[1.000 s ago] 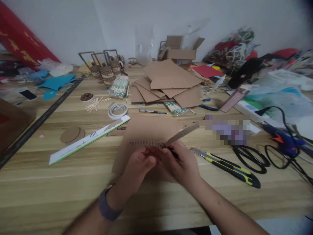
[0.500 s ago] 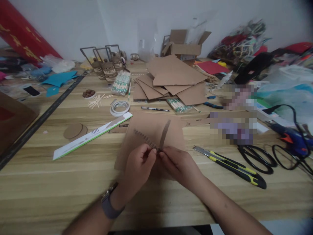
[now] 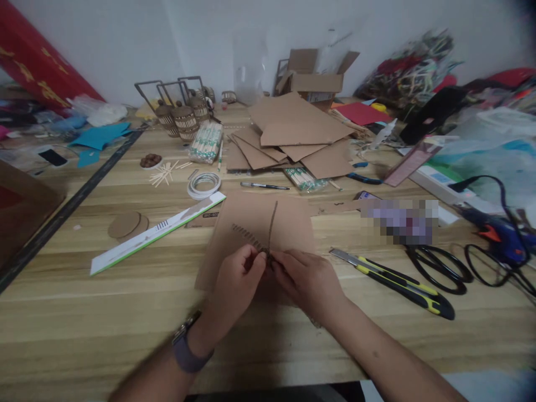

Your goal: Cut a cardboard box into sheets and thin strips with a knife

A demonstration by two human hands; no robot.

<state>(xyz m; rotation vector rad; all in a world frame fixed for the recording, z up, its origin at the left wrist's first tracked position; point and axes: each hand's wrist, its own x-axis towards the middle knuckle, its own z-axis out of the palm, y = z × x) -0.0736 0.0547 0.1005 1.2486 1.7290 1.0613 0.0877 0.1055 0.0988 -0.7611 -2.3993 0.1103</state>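
Observation:
A narrow strip of corrugated cardboard is pinched between my two hands. Its ridged left part slants up past my left fingers, and another part stands up edge-on between the hands. The fingertips of my left hand are closed on the strip, thumb on top. Close beside it, my right hand also grips the strip, its fingers curled; the middle of the strip is partly hidden there. Beneath both hands lies a flat brown cardboard sheet.
Right of the hands lie a utility knife, black-handled scissors and a blue glue gun. A white ruler-like strip and cardboard discs lie left. Behind are a pen, tape rolls and stacked cardboard.
The upright part of the strip has turned from showing its flat face to edge-on and shifted left. Both hands stay nearly in place, still pinching it.

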